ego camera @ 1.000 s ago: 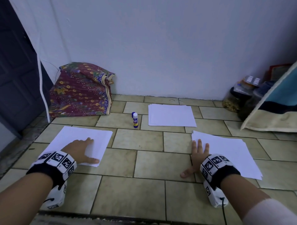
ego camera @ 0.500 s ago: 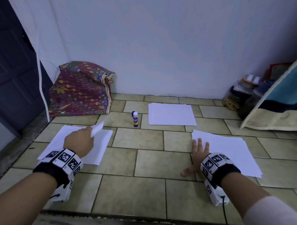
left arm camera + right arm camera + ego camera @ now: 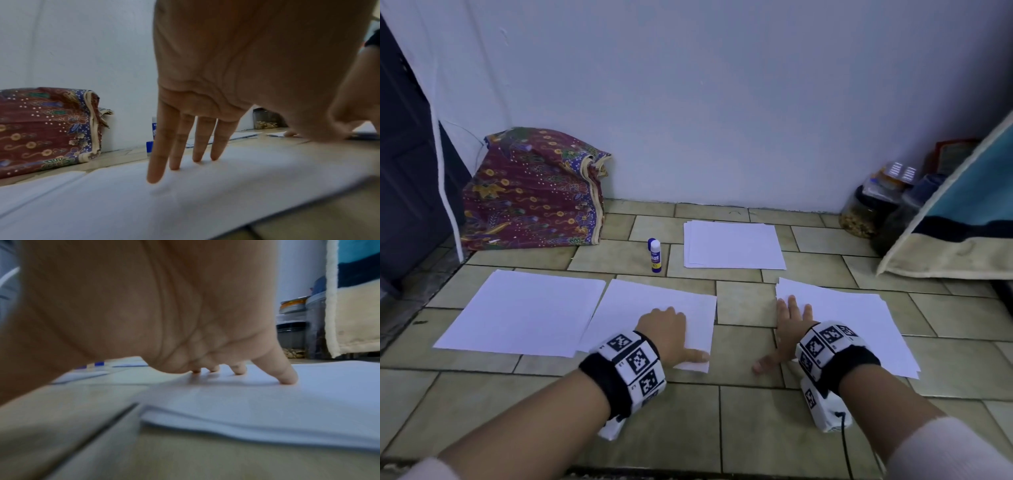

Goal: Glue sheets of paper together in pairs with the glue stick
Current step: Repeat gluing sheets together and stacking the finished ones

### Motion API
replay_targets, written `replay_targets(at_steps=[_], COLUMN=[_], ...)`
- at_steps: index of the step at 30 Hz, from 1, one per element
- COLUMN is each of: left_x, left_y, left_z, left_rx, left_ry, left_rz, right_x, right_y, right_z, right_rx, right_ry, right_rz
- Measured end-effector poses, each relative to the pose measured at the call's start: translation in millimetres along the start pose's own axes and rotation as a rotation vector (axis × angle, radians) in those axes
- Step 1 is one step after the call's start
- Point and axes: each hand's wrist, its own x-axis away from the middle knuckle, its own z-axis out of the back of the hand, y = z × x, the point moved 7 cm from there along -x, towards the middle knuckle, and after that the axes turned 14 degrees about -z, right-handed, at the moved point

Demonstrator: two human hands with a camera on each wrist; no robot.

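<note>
While nothing is glued yet, the layout on the tiled floor [image 3: 551,428] reads as a working station. Clock directions are from the head view, 12 toward the wall.

- Left hand [image 3: 666,330]: flat, fingers [image 3: 197,141] straight and spread, palm down on a single sheet [image 3: 650,308] at about 7 o'clock of centre. It pins the sheet and grips nothing. Likely reason: a loose sheet slides easily on smooth tile, so it is held where it will be glued.
- Left stack [image 3: 524,308] at 9 o'clock, just beside the single sheet; their edges seem to touch or overlap slightly, cannot tell which. Presumably the sheet's source.
- Right hand [image 3: 787,325]: also flat and extended, thumb out on the tile, fingers [image 3: 285,376] resting on the near-left corner of the right stack [image 3: 859,322] at 4 o'clock. It grips nothing. The wrist view shows several sheets layered there. It seems to steady the pile, perhaps ready to draw a partner sheet.
- Glue stick [image 3: 655,255]: upright at 12 o'clock, between the hands and the wall, untouched, its cap on as far as I can tell. It stands centrally, within reach of either hand.
- Far stack [image 3: 734,245] at 1 o'clock, beside the glue stick, well apart from both hands; possibly for finished pairs or spare paper, cannot tell.
- Patterned cloth bundle [image 3: 530,188] at 10 o'clock against the wall; jars [image 3: 859,219] at 2 o'clock.

Judgement: early stage; fetching the glue stick seems next.
</note>
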Motion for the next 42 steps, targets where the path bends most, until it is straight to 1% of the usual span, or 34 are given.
replay_targets(at_steps=[3,5,7,10,11,13,15,16,18,20,21,23,25,30,35,37,39,42], left_x=[-2.5,-4.1,-5.8,-6.4,-5.7,-4.6,-2.1,-1.2,-1.1,-3.7,-6.1,-10.0,-12.7,-17.3,-19.2,-17.1,-13.5,-9.7], left_y=[-8.0,-14.4,-19.3,-25.3,-26.9,-32.2,-35.3,-35.3,-35.6,-38.5,-41.1,-47.7,-52.7,-55.8,-56.6,-55.6,-54.5,-51.8], left_z=[-2.8,0.1,4.6,5.7,5.7,3.1,1.4,1.7,1.4,-1.5,-4.3,-11.0,-16.0,-22.0,-23.3,-20.4,-16.4,-12.3], left_rx=[0.015,-0.008,-0.045,0.002,0.036,0.103,0.134,0.125,0.074,0.055,0.064,0.117,0.165,0.173,0.165,0.156,0.134,0.051], left_ry=[-0.084,-0.117,-0.105,-0.067,-0.063,-0.09,-0.149,-0.179,-0.216,-0.217,-0.218,-0.212,-0.209,-0.227,-0.227,-0.224,-0.223,-0.211], left_rz=[-0.044,-0.069,-0.095,-0.108,-0.1,-0.067,-0.048,-0.057,-0.077,-0.083,-0.082,-0.077,-0.073,-0.069,-0.08,-0.085,-0.097,-0.106], right_x=[3.0,2.3,-0.6,-3.6,-2.3,3.3,11.6,14.9,18.3,17.4,16.5,12.4,7.4,2.2,6.5,3.1,-1.7,-1.2], right_y=[5.8,6.4,6.5,5.8,4.5,-4.6,-25.8,-40.1,-73.7,-107.7,-123.1,-149.6,-168.7,-199.5,-200.8,-191.0,-175.3,-144.1], right_z=[7.7,15.2,26.8,45.9,54.7,77.4,98.9,106.0,114.2,118.2,120.4,124.1,127.5,130.7,134.3,133.7,132.4,123.7], right_rx=[-0.068,-0.108,-0.118,-0.108,-0.091,-0.096,-0.224,-0.316,-0.482,-0.576,-0.594,-0.616,-0.635,-0.659,-0.541,-0.592,-0.723,-0.891], right_ry=[0.022,0.066,0.134,0.169,0.205,0.345,0.439,0.429,0.322,0.214,0.19,0.169,0.16,0.119,0.183,0.171,0.101,-0.098], right_rz=[0.026,0.045,0.052,0.019,0.002,0.001,0.107,0.189,0.352,0.453,0.483,0.515,0.517,0.504,0.533,0.508,0.476,0.474])
